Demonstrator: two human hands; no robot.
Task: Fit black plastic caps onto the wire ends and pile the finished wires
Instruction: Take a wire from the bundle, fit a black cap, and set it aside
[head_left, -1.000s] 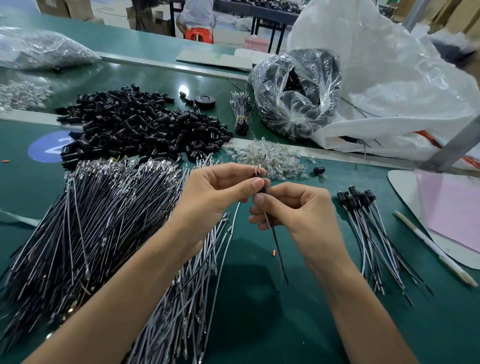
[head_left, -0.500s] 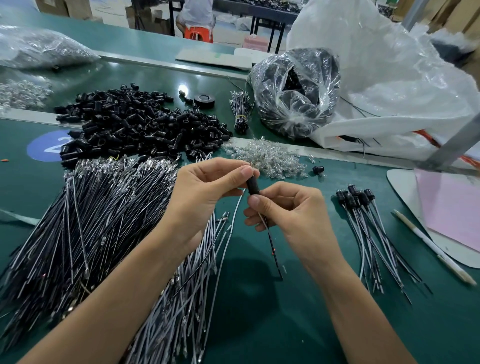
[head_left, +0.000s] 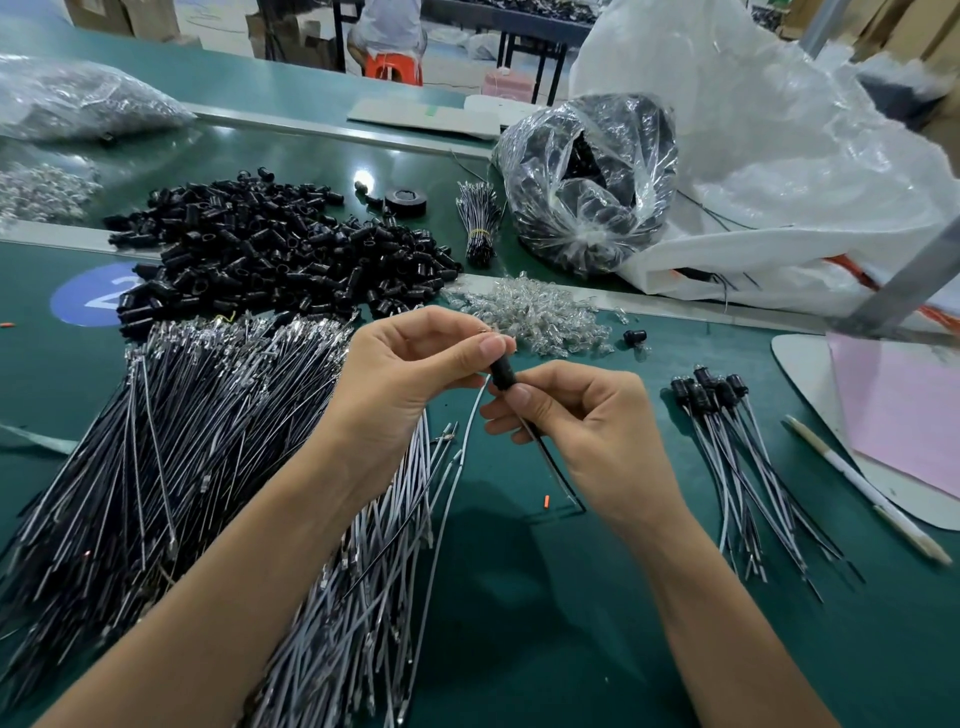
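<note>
Starting at the left, a big heap of bare wires (head_left: 156, 441) fans across the green table (head_left: 571, 649), with a mound of loose black caps (head_left: 270, 260) just behind it. Next comes the left hand (head_left: 405, 384), thumb and forefinger pinching one cap (head_left: 501, 370) at its upper end. Meeting it from below, the right hand (head_left: 587, 426) pinches a thin wire (head_left: 563, 483) just under the cap, the rest trailing down towards the table. The wire looks light and bendy, so a hold close to the tip should keep it from buckling. The cap seems small, hard and smooth, best held by its sides. Well to the right lies the small pile of finished wires (head_left: 737, 457).
</note>
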